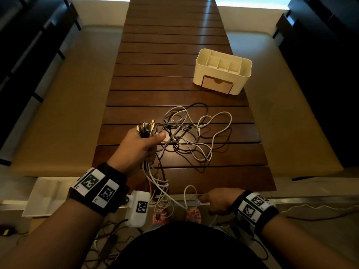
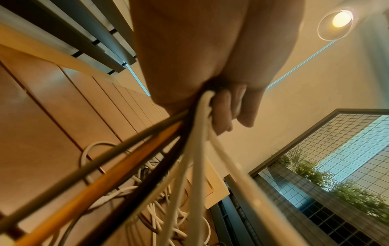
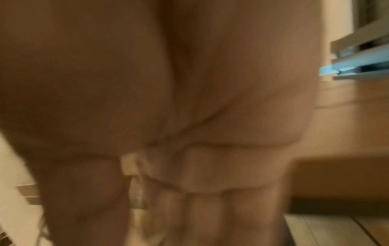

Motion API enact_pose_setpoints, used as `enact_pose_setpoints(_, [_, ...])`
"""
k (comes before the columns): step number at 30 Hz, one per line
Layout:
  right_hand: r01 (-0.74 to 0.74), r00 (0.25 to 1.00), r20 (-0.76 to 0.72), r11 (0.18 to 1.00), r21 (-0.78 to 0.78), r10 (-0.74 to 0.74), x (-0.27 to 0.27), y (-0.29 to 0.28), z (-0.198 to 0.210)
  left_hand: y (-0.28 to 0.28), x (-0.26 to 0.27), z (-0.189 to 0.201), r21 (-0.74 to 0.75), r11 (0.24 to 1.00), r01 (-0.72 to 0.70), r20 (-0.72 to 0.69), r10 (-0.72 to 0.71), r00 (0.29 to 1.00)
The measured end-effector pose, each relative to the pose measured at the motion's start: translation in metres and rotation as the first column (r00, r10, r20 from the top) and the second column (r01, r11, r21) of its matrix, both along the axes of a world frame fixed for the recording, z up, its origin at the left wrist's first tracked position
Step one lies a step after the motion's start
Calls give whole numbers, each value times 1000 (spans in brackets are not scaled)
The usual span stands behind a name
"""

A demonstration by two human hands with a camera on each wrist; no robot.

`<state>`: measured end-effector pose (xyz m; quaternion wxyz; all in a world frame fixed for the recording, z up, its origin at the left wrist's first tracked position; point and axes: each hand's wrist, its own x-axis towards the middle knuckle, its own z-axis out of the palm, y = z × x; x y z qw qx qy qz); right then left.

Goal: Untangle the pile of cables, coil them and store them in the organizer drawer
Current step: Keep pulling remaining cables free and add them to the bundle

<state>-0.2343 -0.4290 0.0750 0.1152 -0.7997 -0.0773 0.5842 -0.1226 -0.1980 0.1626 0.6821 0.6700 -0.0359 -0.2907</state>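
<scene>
My left hand (image 1: 144,141) grips a bundle of cable ends (image 1: 146,128), with plugs sticking up out of the fist. The cables (image 2: 185,149) hang below the fist, white, black and orange. A tangle of white and grey cables (image 1: 191,135) lies on the wooden slat table (image 1: 171,45) to the right of that hand. My right hand (image 1: 214,199) is low at the near table edge and pinches a white cable (image 1: 189,197) that loops up beside it. The right wrist view is blurred, with fingers (image 3: 200,191) curled on something pale. The cream organizer (image 1: 222,71) with its shut tan drawer (image 1: 216,84) stands at the far right.
Beige padded benches (image 1: 64,105) flank the table on both sides. A white tray (image 1: 41,199) lies at the near left, below the table end. More loose wires (image 1: 108,230) trail on the floor near my body.
</scene>
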Motion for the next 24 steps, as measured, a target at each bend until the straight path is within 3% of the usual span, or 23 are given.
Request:
enact_pose_setpoints(2, [28, 1000, -1, 996, 82, -28, -4, -3, -7, 2, 0, -1, 5, 1000, -1, -2, 1, 1000])
enact_pose_setpoints(8, [315, 943, 8, 903, 293, -332, -8, -10, -18, 4, -2, -9, 15, 1000, -2, -5, 2, 1000])
enact_pose_setpoints(14, [-22, 998, 66, 994, 104, 15, -4, -6, -8, -1, -4, -11, 30, 999, 10, 11, -10, 1000])
enact_pose_setpoints(16, [53, 981, 178, 990, 132, -77, 3, -5, 12, -1, -4, -10, 22, 1000, 16, 8, -16, 1000])
enact_pose_setpoints(18, [196, 913, 316, 957, 215, -258, 10, -2, 31, -3, -4, -11, 4, 1000, 16, -7, -16, 1000])
enact_pose_setpoints(20, [324, 790, 414, 881, 343, -452, 16, -1, 42, -8, -6, -11, -1, 1000, 28, 6, -28, 1000])
enact_pose_setpoints(21, [385, 739, 370, 803, 454, -564, 19, -1, 45, -11, -7, -10, 2, 999, 40, 17, -40, 999])
enact_pose_setpoints(22, [436, 708, 260, 697, 569, -656, 20, -2, 47, -14, -8, -9, -1, 999, 54, 26, -54, 998])
enact_pose_setpoints(24, [486, 706, 30, 514, 707, -708, 22, 2, 47, -20, -10, -8, -38, 995, 88, 35, -87, 996])
